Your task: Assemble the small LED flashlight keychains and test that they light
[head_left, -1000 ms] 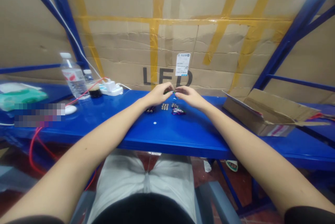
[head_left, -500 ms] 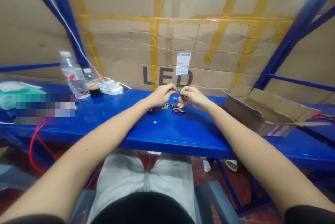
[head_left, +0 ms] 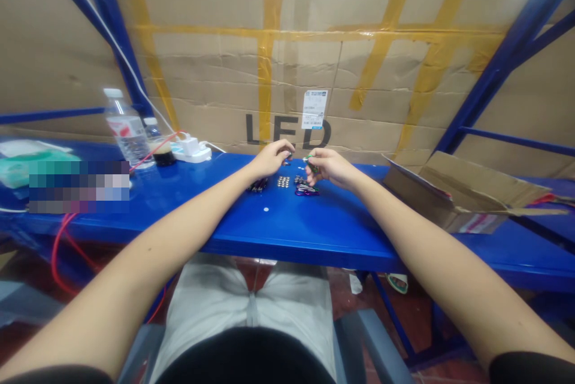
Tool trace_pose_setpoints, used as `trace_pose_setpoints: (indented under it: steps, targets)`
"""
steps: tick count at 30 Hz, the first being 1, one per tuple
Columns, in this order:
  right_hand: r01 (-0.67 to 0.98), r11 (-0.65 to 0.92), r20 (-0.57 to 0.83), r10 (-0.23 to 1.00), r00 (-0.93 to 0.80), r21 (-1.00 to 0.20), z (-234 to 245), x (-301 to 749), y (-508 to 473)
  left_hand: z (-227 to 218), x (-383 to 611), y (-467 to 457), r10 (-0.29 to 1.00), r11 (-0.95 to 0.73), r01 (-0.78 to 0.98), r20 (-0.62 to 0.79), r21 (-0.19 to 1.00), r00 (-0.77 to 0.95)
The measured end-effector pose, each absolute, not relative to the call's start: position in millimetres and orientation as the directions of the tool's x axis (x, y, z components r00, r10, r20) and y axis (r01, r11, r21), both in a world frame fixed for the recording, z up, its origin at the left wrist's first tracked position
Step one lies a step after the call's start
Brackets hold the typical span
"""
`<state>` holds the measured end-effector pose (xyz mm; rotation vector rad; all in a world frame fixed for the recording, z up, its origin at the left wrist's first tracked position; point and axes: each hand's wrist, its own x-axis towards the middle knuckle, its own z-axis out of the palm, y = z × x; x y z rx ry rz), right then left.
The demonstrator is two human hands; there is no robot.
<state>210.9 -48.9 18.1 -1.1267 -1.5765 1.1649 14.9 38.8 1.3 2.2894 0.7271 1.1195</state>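
Note:
My left hand (head_left: pixel 271 158) is just above the blue table (head_left: pixel 251 225), palm down, with its fingers bent together in a pinch. Whatever is at its fingertips is too small to name. To its right, my right hand (head_left: pixel 330 165) has its fingers closed around a small shiny green metal piece (head_left: pixel 311 163), mostly covered by the fingers. Small silver round pieces (head_left: pixel 283 181) lie in neat rows between the wrists. Below my right hand is a pile of purple and silver metal pieces (head_left: pixel 307 190). Dark slim pieces (head_left: pixel 257 185) lie beside my left wrist.
An open cardboard box (head_left: pixel 453 192) stands at the right. At the left are a water bottle (head_left: pixel 127 129), a smaller dark-filled bottle (head_left: pixel 162 153), a white power strip (head_left: pixel 193 151) and red cable (head_left: pixel 56 252). A large taped carton (head_left: pixel 202 84) rises behind the table.
My left hand has moved a little left, away from my right hand, uncovering more of the silver and dark pieces. My right hand stays nearly still with the green piece.

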Motion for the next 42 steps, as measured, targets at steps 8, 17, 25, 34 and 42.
trace_pose_setpoints:
  steps: [8, 17, 25, 34, 42]
  targets:
    - [0.377, 0.236, 0.183, 0.968, -0.172, -0.896, 8.2, 216.1, -35.3, -6.4, 4.8, 49.6, 0.668, -0.745, 0.487, 0.51, 0.456, 0.542]
    - [0.568, 0.254, 0.191, 0.967, -0.17, -0.783, 6.2, 215.7, -36.0, -16.1, 8.6, 66.7, 0.52, -0.84, 0.539, 0.386, 0.066, 0.762]
    - [0.584, 0.242, 0.182, 0.97, -0.161, -0.775, 9.6, 213.0, -39.7, -10.4, 21.8, 56.3, 0.417, -0.842, 0.485, 0.286, -0.238, 0.863]
    - [0.583, 0.246, 0.186, 0.969, -0.162, -0.774, 7.9, 215.7, -36.9, -4.7, 15.3, 53.9, 0.456, -0.804, 0.514, 0.245, -0.299, 0.856]
    - [0.594, 0.249, 0.184, 0.968, -0.17, -0.765, 6.4, 216.3, -36.8, -5.3, 1.7, 61.8, 0.513, -0.796, 0.575, 0.295, -0.189, 0.806]
